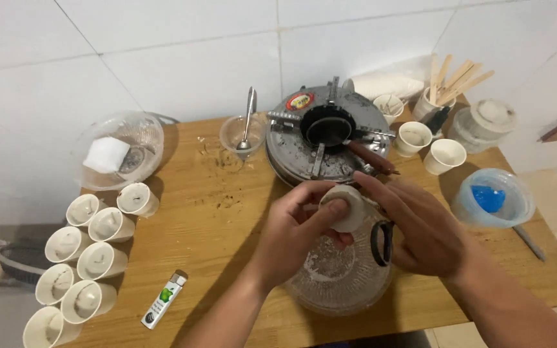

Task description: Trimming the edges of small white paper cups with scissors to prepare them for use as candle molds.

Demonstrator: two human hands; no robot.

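Cup (348, 207), small and white, sat at frame centre, pinched between both hands above a glass bowl (340, 274). The left hand (294, 232) clamped it from the left, thumb laid across its near face and fingers curled behind. The right hand (420, 225) came in from the right, its forefinger stretched along the cup's upper right edge, the other fingers loosely bent beneath (whether they truly pressed the cup I could not tell). The cup lay tipped, its long axis running roughly toward the camera, so a round end faced the lens; which end that was I could not make out. Both hands touched it, with the left holding more of it.

Just above the hands, at upper centre, stood a round metal stove (327, 138) with a dark pot (327, 127) and a reddish handle (372, 158) pointing toward the right hand. Left of it a clear cup held a spoon (248, 122). At upper right stood more white cups (446, 156) and a holder of wooden sticks (456, 80), with a blue-filled tub (492, 198) at right. Well apart, at lower left, lay a row of filled cups (88, 258) on their sides, a lighter (162, 309) beside them, and a clear bowl (120, 151) with a white block at upper left, all on a wooden table (207, 225).
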